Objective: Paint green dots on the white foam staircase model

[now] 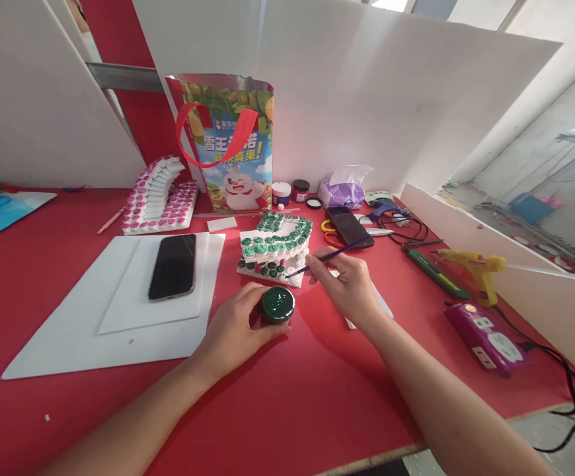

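My left hand [238, 320] is closed around a small jar of dark green paint [278, 304], its glossy surface facing up. In my right hand [342, 281] a thin dark paintbrush [334, 252] is pinched, with its tip against the lower row of a white model [277, 244] covered in small rosettes. Many rosettes on its upper tier are green. Along the lower right front, some rosettes [298, 262] are still white. A pale flat piece [381, 301] lies partly under my right forearm.
A similar model with pink rosettes [156, 201] stands beside a printed bag [238, 152]. A phone [173, 264] rests on white boards [119, 350] at left. Paint pots [281, 192], purple tissues [342, 193], another phone [351, 227], a yellow glue gun [478, 264] and a purple pack [488, 337] are around.
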Demonstrator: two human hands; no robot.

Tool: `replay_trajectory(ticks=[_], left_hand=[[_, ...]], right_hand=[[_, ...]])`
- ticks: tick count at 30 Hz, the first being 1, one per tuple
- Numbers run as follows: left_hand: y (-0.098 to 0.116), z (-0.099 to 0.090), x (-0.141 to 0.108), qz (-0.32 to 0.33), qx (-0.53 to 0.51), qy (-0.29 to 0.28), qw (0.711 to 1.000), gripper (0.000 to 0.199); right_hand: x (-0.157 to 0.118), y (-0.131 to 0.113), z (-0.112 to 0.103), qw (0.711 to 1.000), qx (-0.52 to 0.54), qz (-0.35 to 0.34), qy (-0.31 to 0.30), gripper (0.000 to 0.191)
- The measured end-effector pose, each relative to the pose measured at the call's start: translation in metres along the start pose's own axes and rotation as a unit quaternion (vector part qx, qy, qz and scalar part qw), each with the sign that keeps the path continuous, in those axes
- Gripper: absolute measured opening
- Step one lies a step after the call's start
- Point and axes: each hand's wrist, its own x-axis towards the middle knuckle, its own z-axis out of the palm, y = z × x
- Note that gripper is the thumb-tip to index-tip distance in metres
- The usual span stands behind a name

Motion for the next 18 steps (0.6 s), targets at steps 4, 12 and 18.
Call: replay_trajectory(ticks=[4,12,18], left_hand=[[-0.0001,0.0000,-0.0001,0.003,0.001,0.004,1.000,0.040],[-0.0023,0.0006,0.0003,0.009,0.009,0.006,1.000,0.038],[-0.0006,0.0005,0.0002,0.011,0.004,0.007,1.000,0.039]], right_hand=[[-0.0009,-0.0029,0.0000,1.000,-0.019,-0.005,0.001,0.028],[-0.0001,-0.0010,-0.0016,1.000,0.002,0.002,-0.009,0.030],[-0.0011,-0.0042,-0.0006,0.999,-0.034,0.003,-0.020,0.028]])
